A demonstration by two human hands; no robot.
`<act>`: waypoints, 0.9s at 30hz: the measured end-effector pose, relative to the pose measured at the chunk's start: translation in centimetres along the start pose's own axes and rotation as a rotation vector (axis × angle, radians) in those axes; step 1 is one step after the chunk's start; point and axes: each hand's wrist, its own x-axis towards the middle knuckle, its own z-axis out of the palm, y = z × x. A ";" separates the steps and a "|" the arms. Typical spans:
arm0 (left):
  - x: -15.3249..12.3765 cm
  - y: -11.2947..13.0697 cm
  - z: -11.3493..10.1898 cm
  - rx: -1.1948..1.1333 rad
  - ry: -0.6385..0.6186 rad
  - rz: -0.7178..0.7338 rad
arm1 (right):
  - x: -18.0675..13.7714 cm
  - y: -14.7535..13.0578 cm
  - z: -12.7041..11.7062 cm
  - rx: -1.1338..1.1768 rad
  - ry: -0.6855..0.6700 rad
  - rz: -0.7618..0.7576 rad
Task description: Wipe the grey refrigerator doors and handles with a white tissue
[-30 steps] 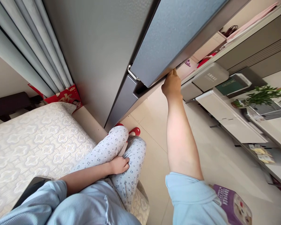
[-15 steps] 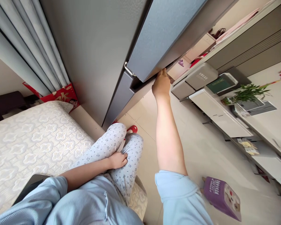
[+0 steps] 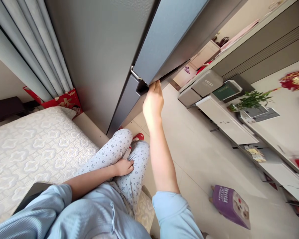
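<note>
Door (image 3: 170, 36), upper | just above right grip (image 3: 153, 104) | lower edge touching

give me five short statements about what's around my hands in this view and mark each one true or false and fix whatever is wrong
1. The right hand is at the lower edge of the upper refrigerator door. True.
2. The left hand is holding the purple package. False: it rests on the patterned trousers.
3. The purple package is on the floor. True.
4. The slipper past the knees is green. False: it is red.
5. A metal hinge shows between the upper and lower refrigerator doors. True.
</note>
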 end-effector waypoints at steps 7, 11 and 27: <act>-0.1 -0.1 0.1 0.000 0.001 -0.013 | -2.2 -2.4 -1.3 -0.033 0.048 -0.037; -0.3 0.1 -0.2 0.000 -0.018 -0.019 | -2.1 -1.5 -1.0 -0.028 0.066 -0.080; 0.3 0.0 -0.1 -0.018 -0.045 -0.012 | 6.0 6.5 2.9 -0.061 -0.066 -0.006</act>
